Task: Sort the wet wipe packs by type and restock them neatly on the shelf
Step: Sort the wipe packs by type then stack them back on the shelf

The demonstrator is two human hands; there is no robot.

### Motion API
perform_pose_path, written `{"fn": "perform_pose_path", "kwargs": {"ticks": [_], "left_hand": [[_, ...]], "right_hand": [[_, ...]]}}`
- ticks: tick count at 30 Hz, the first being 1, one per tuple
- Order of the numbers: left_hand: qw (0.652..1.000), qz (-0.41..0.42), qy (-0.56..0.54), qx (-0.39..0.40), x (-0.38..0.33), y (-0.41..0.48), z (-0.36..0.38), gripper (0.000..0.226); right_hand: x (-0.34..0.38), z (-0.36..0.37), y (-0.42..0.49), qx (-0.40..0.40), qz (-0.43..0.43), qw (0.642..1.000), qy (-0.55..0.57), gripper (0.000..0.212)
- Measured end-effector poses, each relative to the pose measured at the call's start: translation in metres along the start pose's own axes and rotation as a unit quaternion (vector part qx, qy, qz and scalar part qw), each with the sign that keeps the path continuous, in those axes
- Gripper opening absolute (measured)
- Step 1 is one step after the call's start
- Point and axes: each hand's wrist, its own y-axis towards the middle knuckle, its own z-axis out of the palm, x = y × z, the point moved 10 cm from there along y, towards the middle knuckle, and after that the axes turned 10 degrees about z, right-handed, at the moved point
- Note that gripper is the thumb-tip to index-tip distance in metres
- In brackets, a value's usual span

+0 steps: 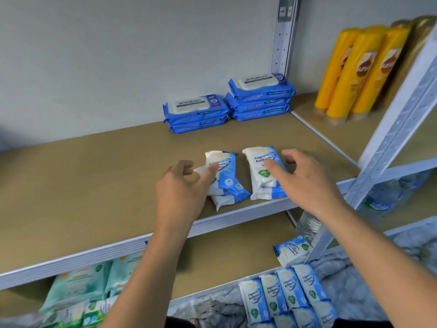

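Two small stacks of white-and-blue antibacterial wipe packs lie near the front edge of the brown shelf board (94,185). My left hand (182,188) rests a finger on the left stack (227,176), fingers loosely spread. My right hand (305,181) touches the right stack (260,171) with spread fingers. Two stacks of dark blue Antabax packs sit at the back: a lower one (196,113) and a taller one (260,98) by the upright. More white-and-blue packs (286,297) lie in a row on the floor below, one loose pack (292,253) above them.
Yellow shampoo bottles (350,72) stand on the neighbouring shelf to the right. A white metal upright (387,147) crosses the right side. Green and teal wipe packs (78,287) lie at lower left under the shelf. Water bottles (380,197) sit on the lower right shelf.
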Motion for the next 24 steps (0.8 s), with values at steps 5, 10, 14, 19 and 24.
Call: {"fn": "perform_pose_path", "kwargs": {"ticks": [5,10,14,19,24], "left_hand": [[0.997,-0.008,-0.072,0.008,0.005,-0.007,-0.002,0.024],[0.994,-0.012,-0.100,0.032,-0.001,-0.021,0.012,0.017],[0.994,-0.009,-0.102,0.029,-0.006,-0.029,0.017,0.025],[0.984,-0.007,-0.165,0.061,-0.013,-0.027,0.027,0.026],[0.973,0.011,-0.204,0.105,-0.013,-0.019,0.030,0.029]], "right_hand": [[0.000,-0.011,-0.020,-0.005,-0.054,0.998,0.026,0.038],[0.002,-0.005,-0.029,-0.001,-0.098,0.995,0.029,0.022],[0.005,-0.001,-0.031,0.016,-0.121,0.992,0.041,0.029],[0.006,0.000,-0.028,0.017,-0.140,0.989,0.049,0.032],[0.003,-0.002,-0.032,0.026,-0.160,0.987,-0.006,0.052]]}}
